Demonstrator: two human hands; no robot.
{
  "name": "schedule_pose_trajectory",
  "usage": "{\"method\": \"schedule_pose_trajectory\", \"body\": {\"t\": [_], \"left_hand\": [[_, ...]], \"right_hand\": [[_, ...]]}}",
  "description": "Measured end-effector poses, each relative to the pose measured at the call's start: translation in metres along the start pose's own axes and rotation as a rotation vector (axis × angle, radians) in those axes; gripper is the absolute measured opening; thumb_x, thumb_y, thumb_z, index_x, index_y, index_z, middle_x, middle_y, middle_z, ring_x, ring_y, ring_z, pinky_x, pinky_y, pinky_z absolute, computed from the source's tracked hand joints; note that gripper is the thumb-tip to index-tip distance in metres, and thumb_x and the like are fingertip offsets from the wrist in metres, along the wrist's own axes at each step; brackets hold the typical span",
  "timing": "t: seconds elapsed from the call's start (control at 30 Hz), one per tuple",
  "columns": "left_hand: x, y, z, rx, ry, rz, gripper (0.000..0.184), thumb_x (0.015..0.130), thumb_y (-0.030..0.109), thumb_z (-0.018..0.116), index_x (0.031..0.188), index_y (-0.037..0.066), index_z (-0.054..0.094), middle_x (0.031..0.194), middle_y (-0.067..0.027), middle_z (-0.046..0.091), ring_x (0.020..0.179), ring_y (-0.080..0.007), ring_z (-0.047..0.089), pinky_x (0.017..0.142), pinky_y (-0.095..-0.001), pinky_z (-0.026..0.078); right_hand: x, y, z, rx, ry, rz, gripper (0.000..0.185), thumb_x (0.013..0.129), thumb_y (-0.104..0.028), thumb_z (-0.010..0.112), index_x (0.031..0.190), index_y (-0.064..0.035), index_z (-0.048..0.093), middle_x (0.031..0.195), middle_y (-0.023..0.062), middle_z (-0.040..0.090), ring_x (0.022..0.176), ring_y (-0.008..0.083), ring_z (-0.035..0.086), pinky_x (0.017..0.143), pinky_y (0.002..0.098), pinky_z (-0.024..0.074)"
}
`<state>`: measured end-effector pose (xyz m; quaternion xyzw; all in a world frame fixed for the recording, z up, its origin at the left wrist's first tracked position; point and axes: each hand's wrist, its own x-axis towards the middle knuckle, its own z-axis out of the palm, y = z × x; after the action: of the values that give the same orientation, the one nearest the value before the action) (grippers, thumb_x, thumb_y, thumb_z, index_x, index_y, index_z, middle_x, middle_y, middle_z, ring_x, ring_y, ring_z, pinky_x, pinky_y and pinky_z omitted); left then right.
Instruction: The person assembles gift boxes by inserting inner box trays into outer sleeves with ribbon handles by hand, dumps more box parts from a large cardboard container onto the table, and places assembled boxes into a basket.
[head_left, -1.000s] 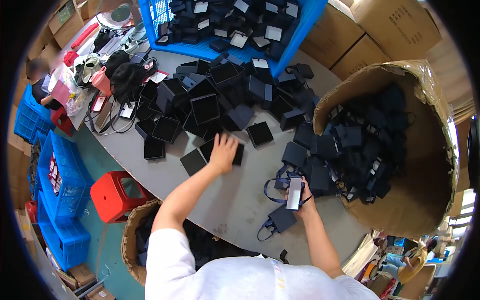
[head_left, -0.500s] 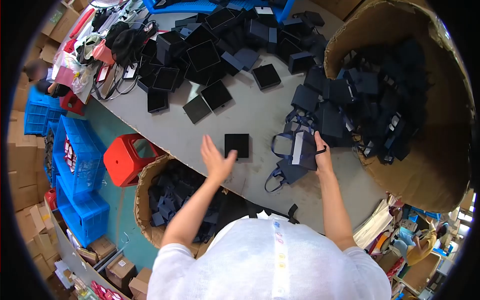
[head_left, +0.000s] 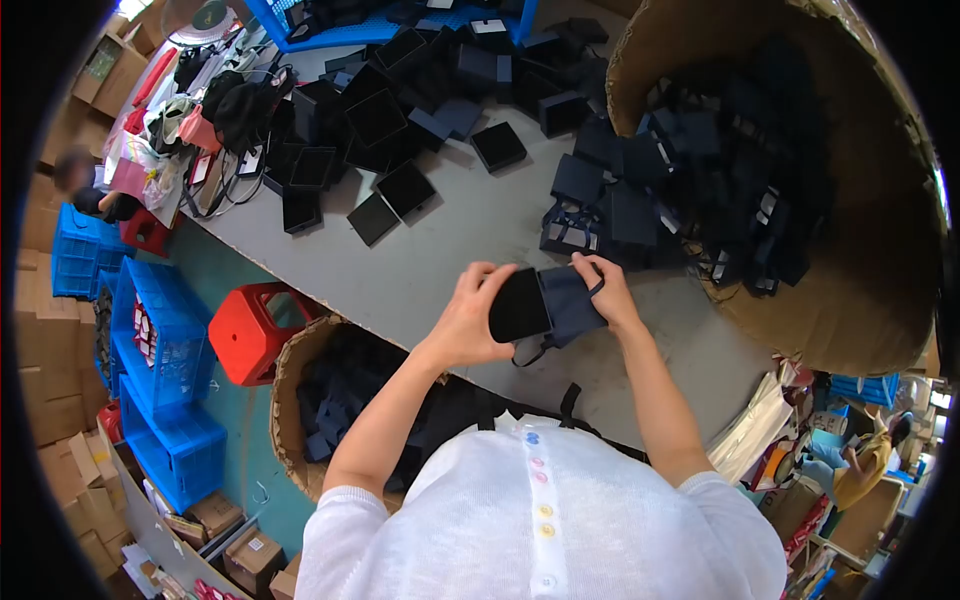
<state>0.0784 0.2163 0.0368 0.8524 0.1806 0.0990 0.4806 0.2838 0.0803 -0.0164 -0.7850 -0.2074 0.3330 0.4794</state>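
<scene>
My left hand [head_left: 466, 318] is closed around a small black box [head_left: 517, 304], thumb low and fingers over its top edge. Against the box's right side lies a navy paper gift bag [head_left: 572, 306] with dark ribbon handles. My right hand [head_left: 610, 298] grips that bag at its right end, a ribbon loop near the fingers. Box and bag meet edge to edge; whether the box's end is inside the bag, I cannot tell. Both are held above the grey table [head_left: 400, 290]. More navy gift bags [head_left: 578, 180] lie just beyond my right hand.
Black boxes [head_left: 375, 118] are heaped at the back below a blue crate [head_left: 390, 25]. A large cardboard drum [head_left: 880, 290] of navy bags stands at right. Another cardboard bin [head_left: 285, 400], a red stool [head_left: 245, 335] and blue crates [head_left: 170, 430] are at left. A person [head_left: 860, 470] sits far right.
My left hand has taken the black box from the table and brought it rightward to the gift bag. My right hand has moved the bag left and turned it toward the box.
</scene>
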Motion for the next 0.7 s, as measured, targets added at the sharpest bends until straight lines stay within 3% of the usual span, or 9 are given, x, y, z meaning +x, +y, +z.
{"method": "schedule_pose_trajectory", "body": {"t": [0.03, 0.1, 0.13, 0.17, 0.23, 0.4, 0.5, 0.57, 0.7], "left_hand": [[-0.003, -0.002, 0.001, 0.007, 0.002, -0.004, 0.087, 0.052, 0.012, 0.073, 0.133, 0.006, 0.041, 0.121, -0.0184, 0.04, 0.115, -0.0367, 0.043, 0.099, -0.0395, 0.039], [-0.004, -0.014, 0.007, 0.233, -0.324, -0.058, 0.087, 0.051, 0.012, 0.073, 0.132, 0.005, 0.042, 0.121, -0.0189, 0.04, 0.115, -0.0378, 0.043, 0.099, -0.0402, 0.039], [-0.014, -0.019, 0.02, 0.156, -0.321, -0.003, 0.087, 0.05, 0.013, 0.074, 0.131, 0.005, 0.043, 0.122, -0.0195, 0.041, 0.115, -0.0385, 0.043, 0.099, -0.0407, 0.039], [-0.021, -0.017, 0.024, 0.155, -0.325, -0.008, 0.087, 0.05, 0.013, 0.074, 0.131, 0.005, 0.043, 0.122, -0.0195, 0.041, 0.115, -0.0385, 0.043, 0.099, -0.0407, 0.039], [-0.029, -0.015, 0.02, 0.054, -0.149, -0.069, 0.088, 0.05, 0.016, 0.076, 0.131, 0.004, 0.043, 0.122, -0.0203, 0.041, 0.115, -0.0402, 0.041, 0.099, -0.0425, 0.04], [-0.041, 0.005, -0.019, 0.14, -0.03, -0.215, 0.087, 0.051, 0.013, 0.073, 0.132, 0.003, 0.041, 0.123, -0.0194, 0.039, 0.117, -0.0372, 0.042, 0.1, -0.0401, 0.039], [-0.034, 0.02, -0.018, 0.125, 0.029, -0.121, 0.087, 0.052, 0.012, 0.073, 0.132, 0.004, 0.041, 0.124, -0.019, 0.037, 0.116, -0.0371, 0.042, 0.099, -0.0403, 0.04], [-0.028, 0.024, -0.013, 0.071, -0.002, -0.1, 0.088, 0.052, 0.013, 0.072, 0.133, 0.004, 0.039, 0.123, -0.019, 0.038, 0.116, -0.0377, 0.04, 0.098, -0.0426, 0.041], [-0.027, 0.015, -0.001, 0.069, -0.044, -0.103, 0.089, 0.052, 0.013, 0.073, 0.134, 0.005, 0.039, 0.123, -0.0192, 0.038, 0.116, -0.0386, 0.04, 0.098, -0.0432, 0.041]], "right_hand": [[-0.004, -0.007, 0.0, 0.006, -0.005, -0.002, 0.041, 0.088, -0.04, 0.063, 0.089, 0.001, 0.066, 0.072, 0.002, 0.06, 0.069, 0.01, 0.051, 0.064, 0.024, 0.0413], [-0.01, -0.025, 0.001, 0.447, -0.015, 0.268, 0.041, 0.088, -0.04, 0.063, 0.09, 0.0008, 0.066, 0.074, 0.0004, 0.061, 0.071, 0.0096, 0.052, 0.066, 0.0235, 0.042], [-0.008, -0.021, 0.003, 0.471, -0.074, 0.213, 0.039, 0.089, -0.038, 0.062, 0.09, 0.0003, 0.067, 0.076, -0.0008, 0.061, 0.072, 0.0085, 0.052, 0.067, 0.0233, 0.0425], [-0.006, -0.018, 0.009, 0.183, -0.072, -0.075, 0.035, 0.09, -0.035, 0.062, 0.086, -0.0003, 0.066, 0.076, -0.0001, 0.061, 0.073, 0.0072, 0.051, 0.067, 0.0234, 0.0425], [-0.004, -0.017, 0.003, 0.13, 0.065, -0.225, 0.033, 0.091, -0.032, 0.062, 0.082, 0.0, 0.065, 0.073, -0.0008, 0.06, 0.07, 0.0066, 0.05, 0.063, 0.0243, 0.0424], [0.002, -0.009, -0.024, -0.215, 0.154, -0.163, 0.039, 0.088, -0.039, 0.063, 0.084, -0.0005, 0.066, 0.066, 0.0095, 0.06, 0.062, 0.0136, 0.053, 0.061, 0.0278, 0.044], [-0.005, -0.009, -0.01, -0.254, 0.075, -0.164, 0.04, 0.088, -0.04, 0.062, 0.085, -0.0001, 0.066, 0.066, 0.0083, 0.06, 0.065, 0.0135, 0.054, 0.062, 0.0288, 0.0446], [-0.009, -0.01, -0.001, -0.013, -0.122, -0.033, 0.037, 0.091, -0.038, 0.059, 0.085, -0.0013, 0.064, 0.07, -0.0024, 0.056, 0.066, 0.0055, 0.049, 0.059, 0.0222, 0.0414], [-0.023, -0.027, 0.001, 0.117, -0.215, 0.14, 0.036, 0.092, -0.038, 0.058, 0.086, -0.0026, 0.063, 0.072, -0.0026, 0.056, 0.067, 0.0057, 0.049, 0.06, 0.0222, 0.0412]]}}
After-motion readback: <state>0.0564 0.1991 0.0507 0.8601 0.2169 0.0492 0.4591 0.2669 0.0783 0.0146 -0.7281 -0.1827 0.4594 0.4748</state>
